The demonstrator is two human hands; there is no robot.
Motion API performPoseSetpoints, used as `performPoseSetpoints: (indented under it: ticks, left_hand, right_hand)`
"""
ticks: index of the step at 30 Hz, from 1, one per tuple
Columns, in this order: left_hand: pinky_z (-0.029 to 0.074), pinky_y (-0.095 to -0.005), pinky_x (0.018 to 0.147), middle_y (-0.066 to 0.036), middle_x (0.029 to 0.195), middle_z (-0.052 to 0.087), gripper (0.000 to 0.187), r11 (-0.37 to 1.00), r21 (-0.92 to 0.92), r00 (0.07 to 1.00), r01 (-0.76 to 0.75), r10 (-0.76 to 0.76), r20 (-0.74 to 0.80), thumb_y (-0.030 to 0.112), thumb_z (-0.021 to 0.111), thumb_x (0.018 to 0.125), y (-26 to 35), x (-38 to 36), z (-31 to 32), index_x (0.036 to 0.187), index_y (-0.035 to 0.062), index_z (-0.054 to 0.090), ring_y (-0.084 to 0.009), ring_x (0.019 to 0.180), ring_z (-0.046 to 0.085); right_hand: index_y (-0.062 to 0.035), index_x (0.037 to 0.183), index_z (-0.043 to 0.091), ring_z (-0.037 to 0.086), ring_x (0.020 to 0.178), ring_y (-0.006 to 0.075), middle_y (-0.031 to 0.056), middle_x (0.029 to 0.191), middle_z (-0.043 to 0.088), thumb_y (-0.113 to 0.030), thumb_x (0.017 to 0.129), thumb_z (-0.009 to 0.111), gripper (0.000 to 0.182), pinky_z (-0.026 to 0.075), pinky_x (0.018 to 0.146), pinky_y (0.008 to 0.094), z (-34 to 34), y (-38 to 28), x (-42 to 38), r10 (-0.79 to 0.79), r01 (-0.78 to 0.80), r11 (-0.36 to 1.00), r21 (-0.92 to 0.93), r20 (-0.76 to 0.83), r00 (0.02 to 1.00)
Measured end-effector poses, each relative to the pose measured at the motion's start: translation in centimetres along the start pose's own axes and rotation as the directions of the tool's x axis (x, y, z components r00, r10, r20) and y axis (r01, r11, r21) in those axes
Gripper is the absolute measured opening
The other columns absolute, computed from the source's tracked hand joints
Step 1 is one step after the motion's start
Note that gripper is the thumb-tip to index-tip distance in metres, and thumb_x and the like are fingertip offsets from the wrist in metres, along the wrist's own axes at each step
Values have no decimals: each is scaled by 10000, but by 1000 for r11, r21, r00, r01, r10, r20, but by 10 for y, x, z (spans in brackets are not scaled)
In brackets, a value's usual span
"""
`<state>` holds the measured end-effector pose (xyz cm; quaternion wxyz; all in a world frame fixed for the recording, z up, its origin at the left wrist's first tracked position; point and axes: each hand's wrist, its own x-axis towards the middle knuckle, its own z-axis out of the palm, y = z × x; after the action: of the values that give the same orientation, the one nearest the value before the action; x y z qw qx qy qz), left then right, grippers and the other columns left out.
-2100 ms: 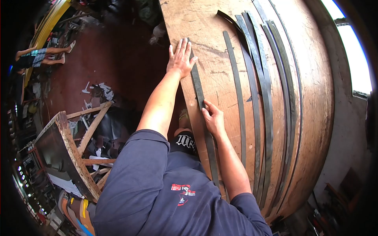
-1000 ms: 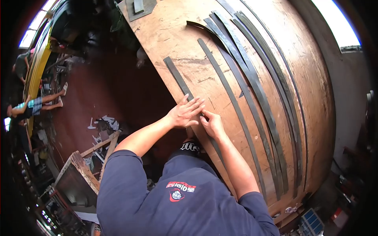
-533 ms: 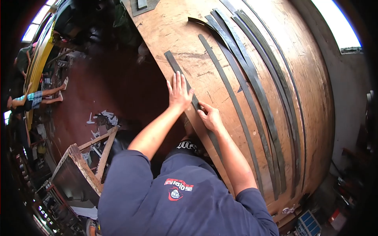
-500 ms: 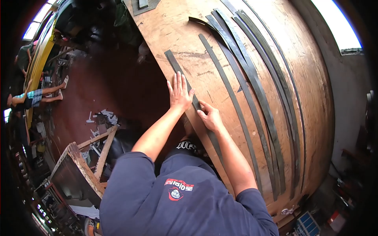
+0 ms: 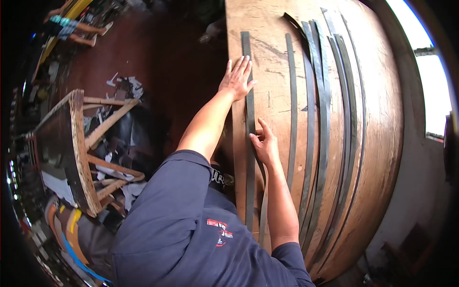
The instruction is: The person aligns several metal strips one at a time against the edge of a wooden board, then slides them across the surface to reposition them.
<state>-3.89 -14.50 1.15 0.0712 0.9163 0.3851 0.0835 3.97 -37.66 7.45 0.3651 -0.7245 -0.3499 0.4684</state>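
A long dark strip (image 5: pixel 249 115) lies near the left edge of the wooden table (image 5: pixel 277 62). My left hand (image 5: pixel 235 82) rests flat, fingers spread, over the strip's upper part and the wood beside it. Lower down, my right hand (image 5: pixel 267 147) is at the strip's right side, thumb bent in and index finger pointing up the table. A second dark strip (image 5: pixel 263 210) runs down from under that hand, partly raised beside the first; the thumb and curled fingers appear closed on it, though the grip is partly hidden.
More long dark strips (image 5: pixel 292 105) lie lengthwise to the right, some overlapping. A wooden frame (image 5: pixel 82 153) stands on the left, near white scraps (image 5: pixel 136 88) on the dark red floor. Another person's legs (image 5: pixel 83 34) show at the upper left.
The view has turned, so the table's edge now runs nearly upright. My hands are farther apart along the strip, and a second strip has come into view below my right hand.
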Motion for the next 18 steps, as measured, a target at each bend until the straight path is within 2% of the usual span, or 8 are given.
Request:
performPoseSetpoints:
  ticks: [2,4,11,13,14,16,17,18]
  left_hand:
    - [56,-494,1205,-119,1612,140,720,1000,19,999,13,-13,33,486,417,976,0,1,-1,1507,28,253,-235,1495,103]
    - [47,-489,1207,-107,1616,128,725,999,23,998,31,-32,55,498,398,980,1,0,0,1518,41,232,-226,1497,90]
    - [44,-489,1207,-103,1617,128,727,999,31,999,20,-21,28,505,393,979,-1,1,7,1521,49,227,-222,1498,90]
    - [56,-494,1205,-109,1613,141,720,999,30,999,25,-26,29,493,408,978,0,1,3,1516,43,241,-227,1495,104]
    - [56,-494,1205,-109,1613,141,720,999,31,999,17,-18,32,493,408,978,0,1,2,1516,43,241,-227,1495,104]
    - [68,-498,1202,-114,1610,153,717,1000,22,999,17,-17,33,481,427,975,0,1,1,1508,33,256,-235,1493,116]
    - [68,-498,1202,-114,1610,153,717,1000,22,999,12,-12,31,481,427,975,0,3,1,1508,33,256,-235,1493,116]
    - [74,-500,1201,-116,1609,157,716,1000,26,1000,9,-10,25,479,431,974,0,3,1,1505,30,261,-237,1493,116]
  right_hand:
    - [-79,1440,426,619,807,135,139,1063,670,-59,871,685,625,525,741,291,1,8,5,23,-23,1000,-7,46,999]
    - [-65,1461,388,586,807,98,118,1186,619,-10,864,664,660,517,741,267,5,23,13,30,-51,978,201,109,994]
    - [-53,1438,425,591,883,95,142,1463,421,67,845,587,626,501,785,245,7,42,26,-139,47,867,497,150,979]
    - [-39,1440,421,523,1208,166,145,1531,341,75,855,568,614,424,1005,294,5,47,30,-244,145,875,461,162,956]
    - [-39,1440,421,523,1208,166,145,1531,341,75,855,568,614,424,1005,294,5,45,30,-242,146,873,465,155,958]
    - [-25,1431,432,286,1423,199,138,1552,313,51,861,592,597,267,1140,334,6,42,27,-126,-58,794,605,256,958]
    - [-34,1400,481,531,1177,145,84,1387,511,16,863,631,560,425,986,278,11,43,27,-101,-5,862,507,182,978]
    - [-34,1400,481,531,1177,145,84,1387,511,16,863,631,560,425,986,278,12,44,26,-100,-5,862,507,180,979]
